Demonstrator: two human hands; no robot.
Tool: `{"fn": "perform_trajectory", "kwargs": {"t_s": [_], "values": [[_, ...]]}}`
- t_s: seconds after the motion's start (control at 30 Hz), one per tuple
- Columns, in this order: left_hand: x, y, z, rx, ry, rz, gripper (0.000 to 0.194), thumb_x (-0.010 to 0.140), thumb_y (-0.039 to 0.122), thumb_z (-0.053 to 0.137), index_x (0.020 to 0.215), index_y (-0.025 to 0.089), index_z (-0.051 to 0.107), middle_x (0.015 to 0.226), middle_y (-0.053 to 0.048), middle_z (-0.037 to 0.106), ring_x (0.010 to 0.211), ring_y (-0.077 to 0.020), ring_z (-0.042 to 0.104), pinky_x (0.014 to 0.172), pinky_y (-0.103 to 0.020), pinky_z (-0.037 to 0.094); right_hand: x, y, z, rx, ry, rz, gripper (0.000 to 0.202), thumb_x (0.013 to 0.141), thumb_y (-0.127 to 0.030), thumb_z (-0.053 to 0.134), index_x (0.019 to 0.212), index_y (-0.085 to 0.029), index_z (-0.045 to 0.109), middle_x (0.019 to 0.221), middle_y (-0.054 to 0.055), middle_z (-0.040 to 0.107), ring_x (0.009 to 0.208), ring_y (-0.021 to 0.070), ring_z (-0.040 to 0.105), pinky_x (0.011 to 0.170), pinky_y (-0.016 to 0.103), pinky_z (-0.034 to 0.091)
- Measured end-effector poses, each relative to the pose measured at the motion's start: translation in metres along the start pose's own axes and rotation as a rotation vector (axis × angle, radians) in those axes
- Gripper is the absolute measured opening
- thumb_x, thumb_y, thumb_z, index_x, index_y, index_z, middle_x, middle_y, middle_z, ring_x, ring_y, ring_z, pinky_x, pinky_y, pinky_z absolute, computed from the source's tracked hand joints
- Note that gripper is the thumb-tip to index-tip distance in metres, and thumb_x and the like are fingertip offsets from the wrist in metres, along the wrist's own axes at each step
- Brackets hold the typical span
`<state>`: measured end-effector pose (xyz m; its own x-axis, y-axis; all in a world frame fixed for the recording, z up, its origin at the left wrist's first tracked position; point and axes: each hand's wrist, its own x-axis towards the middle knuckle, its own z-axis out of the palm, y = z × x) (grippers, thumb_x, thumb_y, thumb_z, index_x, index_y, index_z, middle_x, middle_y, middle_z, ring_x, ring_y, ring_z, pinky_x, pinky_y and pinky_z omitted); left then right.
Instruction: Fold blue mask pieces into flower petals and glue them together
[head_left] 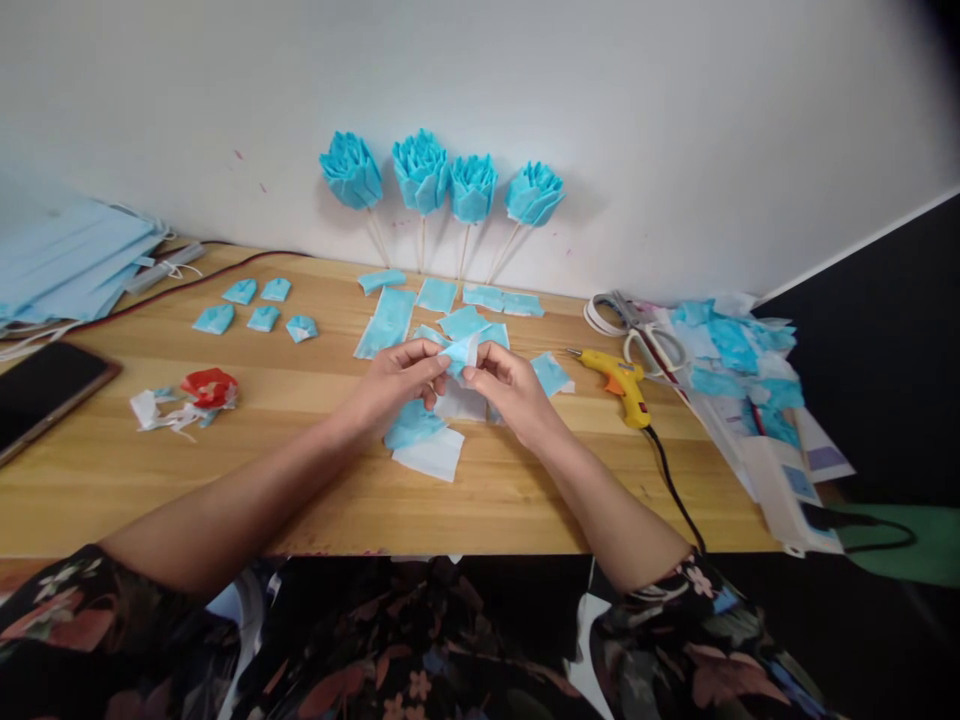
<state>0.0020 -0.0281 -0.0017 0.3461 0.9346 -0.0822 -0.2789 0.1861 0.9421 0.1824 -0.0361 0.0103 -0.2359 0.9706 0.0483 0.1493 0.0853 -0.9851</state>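
Observation:
Between my two hands, over the middle of the wooden table, is a small blue and white piece of fabric (459, 354). My left hand (409, 378) pinches its left side, and my right hand (510, 385) grips its right side. Under and around the hands lie several loose blue pieces (386, 318), and a white-faced piece (430, 455) is just below them. Several small folded blue petals (214, 319) rest on the table to the left.
Several blue flowers on sticks (421, 172) lean on the wall. A yellow glue gun (621, 381), scissors (656, 348) and a scrap pile (724, 345) are right. Blue masks (82, 255), a phone (49, 392) and red scraps (211, 388) are left.

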Motion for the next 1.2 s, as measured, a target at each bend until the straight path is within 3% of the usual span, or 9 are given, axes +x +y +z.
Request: {"fn": "perform_trajectory", "kwargs": {"t_s": [0.3,0.7,1.2], "values": [[-0.001,0.0014,-0.0007,0.188,0.049,0.063,0.026,0.082,0.04,0.073,0.075,0.016,0.065,0.061,0.0,0.062,0.05,-0.0088,0.051,0.051,-0.023,0.042,-0.0006,-0.0015,-0.0003,-0.007,-0.007,-0.001,0.024,0.081,-0.037,0.064,0.072,-0.022,0.048,0.07,-0.004,0.044,0.069,0.0132,0.041,0.067,0.029,0.034],[-0.0028,0.0071,0.0053,0.225,0.117,0.089,0.028,0.081,0.038,0.071,0.066,0.016,0.061,0.058,0.0,0.06,0.049,-0.0079,0.048,0.049,-0.022,0.039,-0.0022,-0.0036,0.0001,0.052,-0.031,0.007,0.02,0.085,-0.04,0.065,0.082,-0.021,0.058,0.076,-0.002,0.053,0.075,0.0144,0.049,0.071,0.029,0.038],[-0.0035,0.0043,0.0036,0.262,0.065,0.097,0.026,0.079,0.036,0.074,0.064,0.017,0.062,0.057,0.001,0.059,0.049,-0.0081,0.048,0.05,-0.023,0.039,-0.0003,-0.0024,0.0014,-0.004,0.025,0.024,0.025,0.078,-0.037,0.065,0.069,-0.023,0.046,0.067,-0.005,0.043,0.065,0.0128,0.041,0.064,0.029,0.035]]}}
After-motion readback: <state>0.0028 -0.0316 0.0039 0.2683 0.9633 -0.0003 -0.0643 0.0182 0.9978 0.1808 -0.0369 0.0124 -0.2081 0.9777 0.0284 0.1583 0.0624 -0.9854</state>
